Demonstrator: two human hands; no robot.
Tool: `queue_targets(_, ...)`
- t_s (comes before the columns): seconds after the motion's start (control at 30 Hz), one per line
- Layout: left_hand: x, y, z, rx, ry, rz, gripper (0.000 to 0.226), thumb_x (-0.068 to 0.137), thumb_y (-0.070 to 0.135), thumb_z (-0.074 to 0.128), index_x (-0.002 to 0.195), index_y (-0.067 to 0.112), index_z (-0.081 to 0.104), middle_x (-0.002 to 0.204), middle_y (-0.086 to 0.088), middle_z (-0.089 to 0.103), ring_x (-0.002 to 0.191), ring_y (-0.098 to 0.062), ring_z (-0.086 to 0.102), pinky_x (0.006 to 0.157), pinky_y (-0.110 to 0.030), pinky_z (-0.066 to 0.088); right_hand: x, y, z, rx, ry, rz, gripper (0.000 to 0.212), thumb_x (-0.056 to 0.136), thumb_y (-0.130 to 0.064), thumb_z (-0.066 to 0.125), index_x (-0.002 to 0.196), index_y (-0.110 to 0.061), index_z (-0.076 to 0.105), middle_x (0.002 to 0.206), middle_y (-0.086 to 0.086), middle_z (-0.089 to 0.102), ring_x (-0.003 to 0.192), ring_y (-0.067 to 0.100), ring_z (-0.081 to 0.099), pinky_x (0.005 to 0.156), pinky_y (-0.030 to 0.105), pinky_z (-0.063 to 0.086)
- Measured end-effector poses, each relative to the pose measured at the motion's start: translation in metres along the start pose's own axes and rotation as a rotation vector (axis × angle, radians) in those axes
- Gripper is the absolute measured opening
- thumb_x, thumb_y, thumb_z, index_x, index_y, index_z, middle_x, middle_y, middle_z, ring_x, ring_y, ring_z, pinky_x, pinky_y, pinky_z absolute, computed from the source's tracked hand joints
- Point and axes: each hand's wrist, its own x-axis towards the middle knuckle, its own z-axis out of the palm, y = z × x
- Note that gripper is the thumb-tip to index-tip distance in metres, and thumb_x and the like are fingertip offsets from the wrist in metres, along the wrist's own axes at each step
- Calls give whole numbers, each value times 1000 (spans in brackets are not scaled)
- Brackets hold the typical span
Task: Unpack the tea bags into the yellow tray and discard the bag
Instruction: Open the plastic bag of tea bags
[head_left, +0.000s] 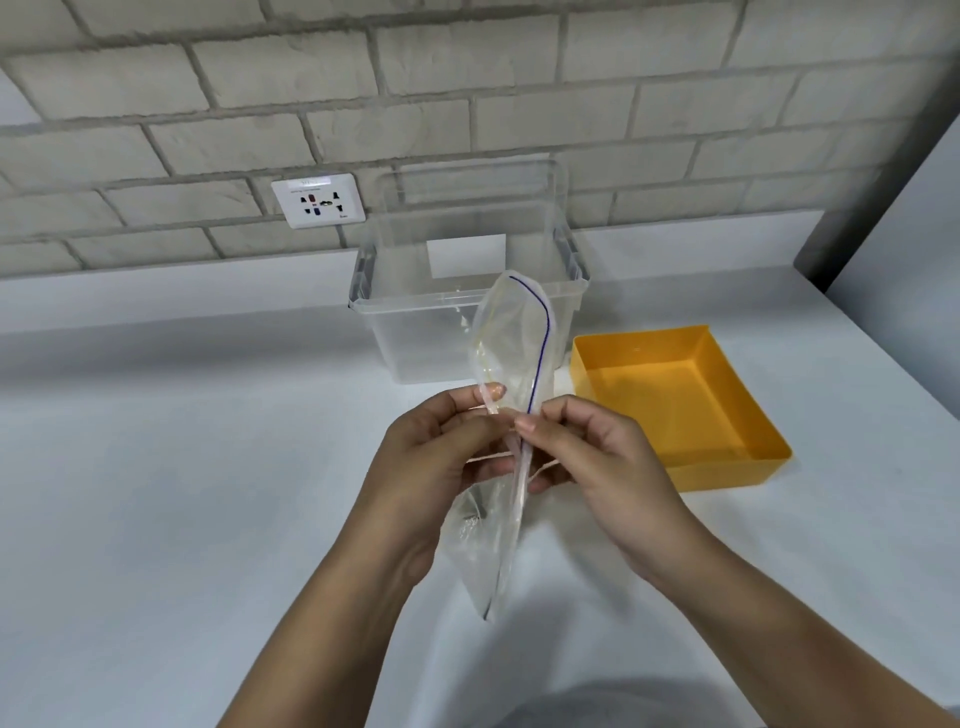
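Left hand (431, 457) & right hand (597, 462) grips pinch clear plastic zip-seal bag (511, 332); peel seal apart evenly w/o spilling contents.

Soft light is falling evenly, faint shadows are pooling on the counter (156, 493), and the brick wall (467, 78) is bowing at the edges.
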Motion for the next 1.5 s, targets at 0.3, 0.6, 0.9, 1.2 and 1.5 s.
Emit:
queue_targets(0.3, 14, -4, -14, -518, -17, -158, 20, 92, 10, 55, 108, 12, 67, 81, -2, 61, 73, -17, 68, 74, -29, 62, 8, -2, -12, 652, 38, 249, 12, 83, -16, 61, 91, -7, 64, 89, 11, 71, 77, 18, 70, 64, 26, 58)
queue_targets(0.6, -3, -6, -5, 630, 263, -45, 60, 63, 67, 79, 100, 28, 50, 79, 10, 61, 73, -10, 58, 65, -27, 40, 6, -4, -8, 477, 50, 60, 13, 87, -18, 60, 95, -8, 56, 93, 15, 72, 90, 27, 70, 77, 30, 57)
queue_targets(0.9, -9, -18, 6, 483, 201, 171, 14, 91, 21, 69, 79, 17, 75, 69, 3, 73, 63, -3, 65, 59, -11, 47, -5, 3, 1, 112, 144, 39, 19, 81, -21, 73, 83, -2, 70, 87, 22, 70, 83, 25, 66, 88, 41, 54)
queue_targets(1.2, 12, -12, -10, -622, 202, -41, 29, 106, 21, 41, 100, 2, 62, 90, -11, 77, 81, -16, 76, 70, -28, 63, 8, 2, -18, 817, 127, 334, 12, 85, -20, 62, 79, -14, 70, 80, 4, 72, 74, 14, 72, 73, 30, 60)
queue_targets(1.5, 21, -12, -23, -190, 396, -22, 42, 104, 49, 34, 96, 16, 59, 69, -2, 60, 49, -14, 61, 58, -32, 54, 15, 13, -16, 757, 54, 226, 17, 93, -31, 52, 85, -19, 61, 65, -5, 50, 63, 8, 53, 73, 26, 50)
